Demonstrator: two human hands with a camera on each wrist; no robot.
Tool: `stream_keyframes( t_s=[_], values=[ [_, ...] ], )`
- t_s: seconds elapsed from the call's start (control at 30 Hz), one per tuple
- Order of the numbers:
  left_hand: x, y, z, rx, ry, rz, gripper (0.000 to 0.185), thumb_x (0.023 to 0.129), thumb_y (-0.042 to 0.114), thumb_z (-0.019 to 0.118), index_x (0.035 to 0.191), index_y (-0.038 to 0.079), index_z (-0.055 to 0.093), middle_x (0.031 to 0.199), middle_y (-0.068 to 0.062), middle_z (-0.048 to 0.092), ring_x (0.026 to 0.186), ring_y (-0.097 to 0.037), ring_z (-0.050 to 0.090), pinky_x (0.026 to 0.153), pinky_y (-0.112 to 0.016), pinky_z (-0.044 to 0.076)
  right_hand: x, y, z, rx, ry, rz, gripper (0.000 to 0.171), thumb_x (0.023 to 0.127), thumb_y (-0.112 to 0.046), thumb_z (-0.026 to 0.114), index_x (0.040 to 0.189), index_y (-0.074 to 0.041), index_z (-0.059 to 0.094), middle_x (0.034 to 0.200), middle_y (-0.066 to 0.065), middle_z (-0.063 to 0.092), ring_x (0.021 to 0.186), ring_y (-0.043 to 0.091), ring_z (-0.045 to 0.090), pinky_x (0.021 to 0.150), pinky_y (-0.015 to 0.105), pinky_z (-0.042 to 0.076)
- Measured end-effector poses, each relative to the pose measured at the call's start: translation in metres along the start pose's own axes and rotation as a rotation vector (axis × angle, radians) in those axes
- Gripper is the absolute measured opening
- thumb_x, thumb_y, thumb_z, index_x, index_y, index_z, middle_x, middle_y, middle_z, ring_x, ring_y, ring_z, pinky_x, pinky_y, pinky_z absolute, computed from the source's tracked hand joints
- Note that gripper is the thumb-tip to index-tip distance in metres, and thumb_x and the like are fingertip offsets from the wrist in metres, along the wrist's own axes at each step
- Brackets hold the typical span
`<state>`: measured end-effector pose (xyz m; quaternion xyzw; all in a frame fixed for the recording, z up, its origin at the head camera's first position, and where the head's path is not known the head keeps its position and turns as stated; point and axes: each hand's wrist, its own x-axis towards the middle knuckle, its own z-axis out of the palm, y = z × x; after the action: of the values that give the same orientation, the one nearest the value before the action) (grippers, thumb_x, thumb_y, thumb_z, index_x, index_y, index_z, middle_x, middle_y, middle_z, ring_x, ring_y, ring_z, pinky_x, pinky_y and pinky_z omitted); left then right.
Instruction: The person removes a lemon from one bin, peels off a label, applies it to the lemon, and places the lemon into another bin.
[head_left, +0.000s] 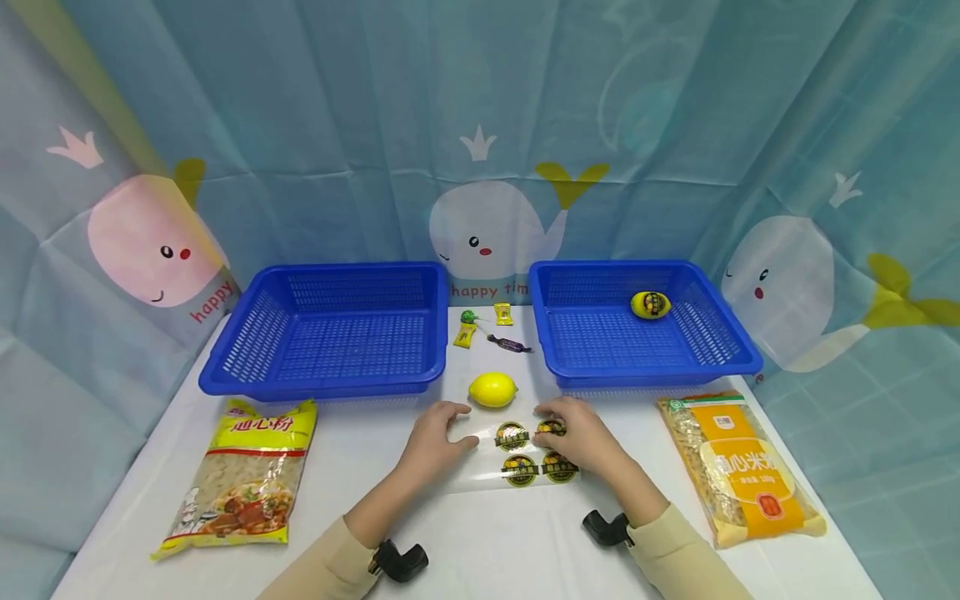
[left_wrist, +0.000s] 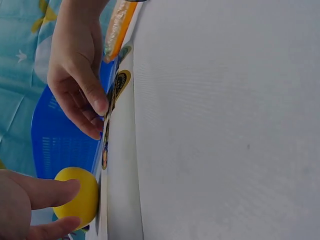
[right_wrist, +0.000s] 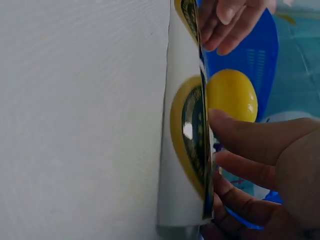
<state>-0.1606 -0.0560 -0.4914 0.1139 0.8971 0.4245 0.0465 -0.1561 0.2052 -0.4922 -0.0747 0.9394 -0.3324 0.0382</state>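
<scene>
A glossy sheet of round black-and-gold fruit stickers [head_left: 519, 469] lies on the table between the hands. My left hand [head_left: 437, 440] is at the sheet's left end, thumb and fingers spread apart, holding nothing. My right hand [head_left: 581, 432] reaches over the sheet's right part, its thumb and fingertips at an upper sticker, partly covering it. In the right wrist view the sheet's edge [right_wrist: 187, 135] runs close beside the right thumb. A plain yellow lemon [head_left: 492, 390] rests just beyond the sheet, between both hands' fingertips.
Two blue baskets [head_left: 322, 387] [head_left: 645, 379] stand at the back; the right one holds a stickered lemon [head_left: 650, 305]. Wrapped candies [head_left: 510, 343] and a green lollipop [head_left: 468, 317] lie between them. Bags of pasta flank the hands, yellow left [head_left: 243, 479], orange right [head_left: 742, 471].
</scene>
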Motion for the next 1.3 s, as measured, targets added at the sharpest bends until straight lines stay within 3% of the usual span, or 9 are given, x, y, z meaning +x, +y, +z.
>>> stream_keyframes(
  t_s=[0.1,0.23,0.43,0.57,0.73,1.07,1.3],
  values=[
    [-0.003,0.001,-0.001,0.030,-0.013,0.018,0.040,0.081,0.013,0.082,0.117,0.004,0.071,0.126,-0.017,0.062,0.120,-0.040,0.058,0.106,-0.056,0.044,0.001,0.000,0.001,-0.035,-0.059,-0.024,0.031,0.081,-0.024,0.086,0.109,-0.015,0.074,0.105,-0.002,0.068,0.101,0.019,0.059,0.092,0.041,0.051],
    [-0.006,0.005,-0.001,0.062,-0.039,0.031,0.036,0.082,0.012,0.081,0.116,0.005,0.072,0.127,-0.018,0.062,0.124,-0.041,0.056,0.109,-0.056,0.043,0.002,-0.001,0.001,-0.019,-0.089,-0.025,0.023,0.080,-0.026,0.086,0.097,-0.018,0.074,0.098,-0.004,0.066,0.095,0.015,0.056,0.087,0.039,0.049],
    [-0.010,0.011,0.000,0.152,-0.074,0.072,0.036,0.080,0.010,0.082,0.113,0.004,0.072,0.123,-0.019,0.064,0.120,-0.041,0.057,0.107,-0.055,0.045,-0.003,0.001,-0.003,-0.050,-0.105,0.031,0.032,0.077,-0.030,0.089,0.103,-0.023,0.072,0.104,-0.006,0.063,0.105,0.019,0.053,0.094,0.043,0.048],
    [-0.011,0.014,0.000,0.162,-0.068,0.071,0.036,0.079,0.011,0.083,0.113,0.005,0.073,0.123,-0.017,0.065,0.120,-0.040,0.058,0.107,-0.054,0.045,-0.002,0.004,-0.004,-0.036,-0.120,0.023,0.027,0.077,-0.028,0.089,0.095,-0.022,0.069,0.102,-0.006,0.062,0.107,0.019,0.052,0.097,0.043,0.045],
    [-0.009,0.023,0.002,0.141,-0.044,0.136,0.033,0.082,0.012,0.083,0.113,0.008,0.073,0.122,-0.012,0.067,0.118,-0.034,0.058,0.105,-0.052,0.046,0.001,0.002,-0.008,0.116,-0.152,0.010,0.024,0.082,-0.024,0.085,0.095,-0.019,0.066,0.098,-0.005,0.065,0.098,0.015,0.057,0.094,0.042,0.047],
    [-0.006,0.038,0.005,0.226,0.066,0.283,0.030,0.084,0.022,0.082,0.112,0.011,0.076,0.110,-0.002,0.069,0.105,-0.021,0.059,0.096,-0.041,0.051,0.004,-0.011,-0.019,0.464,-0.246,-0.004,0.046,0.085,-0.023,0.083,0.126,-0.011,0.064,0.096,0.005,0.072,0.078,0.017,0.063,0.068,0.026,0.051],
    [-0.007,0.048,-0.001,0.225,0.106,0.306,0.022,0.086,0.023,0.081,0.105,0.013,0.078,0.105,-0.001,0.072,0.100,-0.020,0.061,0.090,-0.040,0.053,0.003,-0.018,-0.026,0.604,-0.273,-0.020,0.051,0.087,-0.024,0.081,0.131,-0.009,0.061,0.098,0.007,0.072,0.078,0.014,0.060,0.067,0.022,0.050]
  ],
)
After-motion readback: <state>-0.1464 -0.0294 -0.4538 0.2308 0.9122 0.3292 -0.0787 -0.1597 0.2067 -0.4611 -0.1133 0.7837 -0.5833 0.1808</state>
